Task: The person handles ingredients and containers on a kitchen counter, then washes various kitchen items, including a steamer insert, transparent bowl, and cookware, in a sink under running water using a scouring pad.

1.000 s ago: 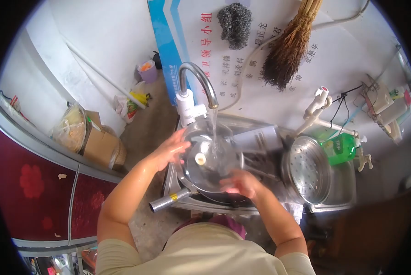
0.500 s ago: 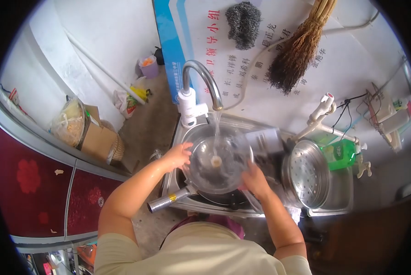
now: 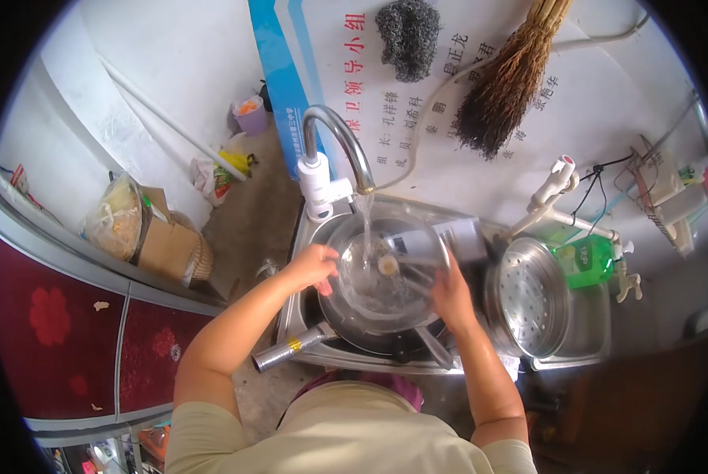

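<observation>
A clear glass pot lid (image 3: 382, 300) with a pale knob at its middle is held over the sink (image 3: 291, 312). Water from the curved faucet (image 3: 340, 138) runs onto it. My left hand (image 3: 316, 268) grips the lid's left rim, fingers curled. On the opposite rim, my right hand (image 3: 451, 294) is closed around the edge, slightly blurred. Beneath the lid lies a dark pan (image 3: 370, 341); a silvery handle with yellow tape (image 3: 295, 347) sticks out to the lower left. Another grey handle (image 3: 433, 347) points down near my right hand.
Right of the sink basin stands a perforated steel steamer (image 3: 528, 296), beside a green detergent bottle (image 3: 583, 261) and a white tap (image 3: 555, 182). A straw brush (image 3: 508, 95) and a steel-wool scourer (image 3: 408, 39) hang on the wall board. A cardboard box (image 3: 164, 245) sits at left.
Both hands have shifted slightly right with the lid, and its knob now sits to the right of the water stream. My right hand has moved up along the rim.
</observation>
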{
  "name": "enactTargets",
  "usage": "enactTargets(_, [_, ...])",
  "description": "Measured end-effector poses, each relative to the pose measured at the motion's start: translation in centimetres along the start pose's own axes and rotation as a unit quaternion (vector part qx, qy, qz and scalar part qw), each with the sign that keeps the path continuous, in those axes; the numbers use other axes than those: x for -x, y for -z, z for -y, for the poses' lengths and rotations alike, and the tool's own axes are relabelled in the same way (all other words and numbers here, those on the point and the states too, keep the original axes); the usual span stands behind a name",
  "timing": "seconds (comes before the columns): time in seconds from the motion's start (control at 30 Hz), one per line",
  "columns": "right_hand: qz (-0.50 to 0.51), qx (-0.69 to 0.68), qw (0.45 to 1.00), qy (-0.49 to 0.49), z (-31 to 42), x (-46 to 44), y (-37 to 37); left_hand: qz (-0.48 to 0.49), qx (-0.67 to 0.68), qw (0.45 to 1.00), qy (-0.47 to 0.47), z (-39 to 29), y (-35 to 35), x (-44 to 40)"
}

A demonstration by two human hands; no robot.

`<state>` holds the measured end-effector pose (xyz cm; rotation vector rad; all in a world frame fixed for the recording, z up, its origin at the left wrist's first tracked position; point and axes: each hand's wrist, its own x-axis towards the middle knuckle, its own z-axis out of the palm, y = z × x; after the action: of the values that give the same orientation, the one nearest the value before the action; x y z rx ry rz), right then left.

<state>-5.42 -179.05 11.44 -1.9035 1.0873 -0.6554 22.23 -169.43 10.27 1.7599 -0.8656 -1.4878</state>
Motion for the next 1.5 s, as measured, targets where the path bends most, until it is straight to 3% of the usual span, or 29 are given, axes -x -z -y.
enactTargets(0.13, [0.008,0.137,0.99,0.012,3.9,-0.8,1.9,0.047,0.068,0.997,0.01,-0.4,-0.5,0.4])
enactTargets(0.23, [0.04,0.187,0.981,-0.022,2.8,-2.3,3.3,0.146,0.141,0.977,0.073,-0.5,-0.5,0.5])
enactTargets(0.27, [0.108,0.139,0.978,-0.11,2.8,-2.7,4.1,0.159,0.15,0.972,0.09,-0.3,-0.5,0.6])
enactTargets(0.33, [0.219,0.082,0.955,-0.184,3.9,-2.4,5.3,0.205,0.142,0.96,0.128,-0.4,0.2,1.2])
enactTargets(0.4, [0.288,-0.016,0.935,-0.205,2.5,-2.0,5.2,0.237,0.09,0.957,0.143,-1.2,1.6,2.7])
enactTargets(0.5, [0.242,-0.197,0.925,-0.216,0.8,-0.4,1.4,0.141,0.041,0.981,0.13,-1.7,3.7,3.9])
enactTargets(0.6, [0.196,-0.183,0.935,-0.232,1.0,-0.8,-1.8,0.039,0.138,0.986,0.085,-3.5,2.8,5.0])
enactTargets(0.8, [0.22,-0.299,0.881,-0.292,-0.2,-0.1,-2.1,-0.041,0.111,0.992,-0.049,-3.5,1.2,5.2])
enactTargets(0.9, [0.221,-0.275,0.887,-0.297,0.1,0.3,-2.6,-0.165,0.031,0.96,-0.226,-1.8,1.1,4.0])
enactTargets(0.97, [0.238,-0.262,0.893,-0.279,0.1,0.4,-2.7,-0.195,0.001,0.961,-0.196,-2.3,0.6,4.8])
enactTargets(1.13, [0.229,-0.215,0.923,-0.223,0.0,1.0,-2.6,-0.231,-0.133,0.93,-0.255,-2.6,-1.3,5.4])
enactTargets(1.3, [0.193,-0.224,0.929,-0.223,1.1,1.5,-1.8,-0.276,-0.318,0.842,-0.337,-4.0,-4.2,4.7])
enactTargets(1.5, [0.193,-0.236,0.938,-0.166,0.3,2.4,-1.6,-0.3,-0.372,0.81,-0.341,-5.7,-5.9,4.3])
